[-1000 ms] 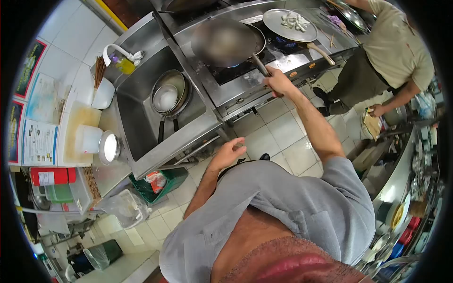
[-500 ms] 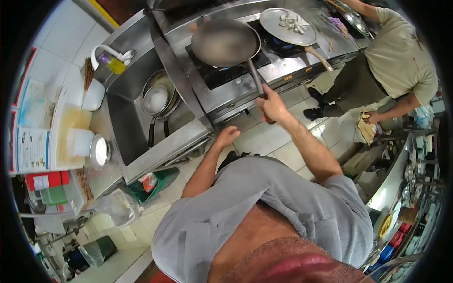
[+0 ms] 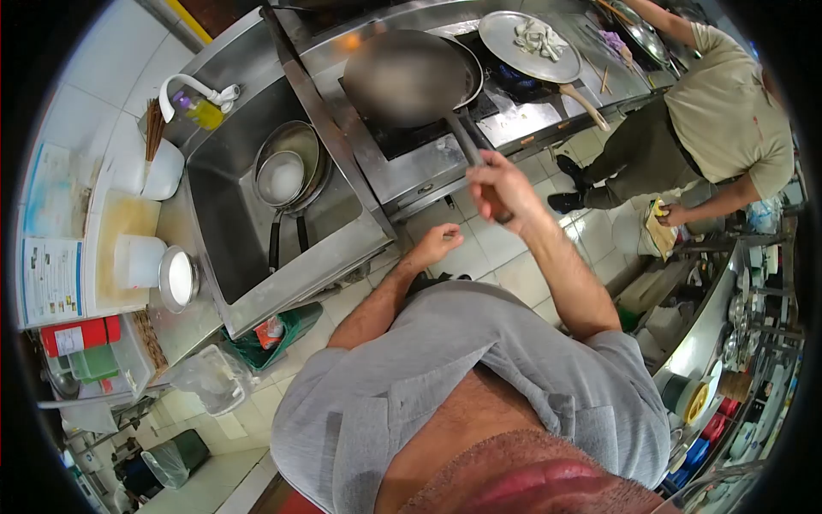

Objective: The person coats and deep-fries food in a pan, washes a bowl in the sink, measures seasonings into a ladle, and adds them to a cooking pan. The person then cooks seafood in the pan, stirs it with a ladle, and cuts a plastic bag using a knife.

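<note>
Pan, one, dark, blurred, above the left burner of the stove; it lies ahead of both my hands, its handle slanting back toward me. A pale rim shows past its right edge; whether its own or a second pan's, I cannot tell.

Right hand, mine: clamped round the end of that handle, arm stretched forward.

Left hand, mine: well apart from the right and from the pan, below and left of the handle, over the floor near the sink; fingers loosely bent. Whether it holds anything, I cannot tell.

Lid, round, flat, to the right of the pan; crumpled cloth on top, wooden handle jutting from beneath.

Sink, steel, left of the stove; pale bowl within, two black handles beside it.

Tap, white, with yellow bottle just below.

Co-worker, far right, tan shirt.
</note>
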Tool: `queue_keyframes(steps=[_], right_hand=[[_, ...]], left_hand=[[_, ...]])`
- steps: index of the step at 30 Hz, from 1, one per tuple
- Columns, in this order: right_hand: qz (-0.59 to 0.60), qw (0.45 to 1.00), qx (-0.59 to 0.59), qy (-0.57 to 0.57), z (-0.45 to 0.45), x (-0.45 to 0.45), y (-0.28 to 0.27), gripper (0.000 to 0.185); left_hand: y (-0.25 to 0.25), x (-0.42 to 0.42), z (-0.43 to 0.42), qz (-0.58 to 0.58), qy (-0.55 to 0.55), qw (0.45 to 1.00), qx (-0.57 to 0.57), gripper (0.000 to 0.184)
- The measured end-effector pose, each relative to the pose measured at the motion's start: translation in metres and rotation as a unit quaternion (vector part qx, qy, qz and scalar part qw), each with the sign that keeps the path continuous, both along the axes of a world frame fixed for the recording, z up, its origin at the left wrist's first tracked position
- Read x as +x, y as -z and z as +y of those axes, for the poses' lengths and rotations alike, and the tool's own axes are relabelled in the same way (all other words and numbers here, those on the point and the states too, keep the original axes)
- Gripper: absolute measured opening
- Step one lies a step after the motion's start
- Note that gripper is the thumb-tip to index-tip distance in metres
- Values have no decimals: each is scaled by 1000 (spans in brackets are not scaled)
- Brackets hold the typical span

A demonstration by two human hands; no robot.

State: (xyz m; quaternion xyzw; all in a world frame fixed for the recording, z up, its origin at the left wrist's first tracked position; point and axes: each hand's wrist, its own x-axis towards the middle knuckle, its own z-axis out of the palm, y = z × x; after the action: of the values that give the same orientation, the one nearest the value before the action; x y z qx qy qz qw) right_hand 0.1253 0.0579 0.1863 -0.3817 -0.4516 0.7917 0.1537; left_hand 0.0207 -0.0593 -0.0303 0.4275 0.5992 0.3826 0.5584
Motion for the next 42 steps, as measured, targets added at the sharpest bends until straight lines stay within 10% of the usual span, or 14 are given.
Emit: queue_keyframes(steps=[5,8,23,30,37,42], right_hand=[[47,997,-55,28,33,-5,19,41],[-186,906,379,-20,8,-4,51,57],[-155,969,182,-68,2,2,15,61],[-175,786,587,-82,39,9,65,56],[-230,923,301,-65,28,-14,24,60],[7,993,-99,60,21,5,-1,57]], left_hand=[[-28,1,7,-21,27,999,-1,49],[-41,-5,3,-38,16,999,1,49],[-46,-16,-8,-43,-6,999,7,48],[-43,-18,-2,-40,4,999,13,46],[-52,-10,1,-7,16,999,45,45],[-32,-12,1,-16,21,999,26,41]])
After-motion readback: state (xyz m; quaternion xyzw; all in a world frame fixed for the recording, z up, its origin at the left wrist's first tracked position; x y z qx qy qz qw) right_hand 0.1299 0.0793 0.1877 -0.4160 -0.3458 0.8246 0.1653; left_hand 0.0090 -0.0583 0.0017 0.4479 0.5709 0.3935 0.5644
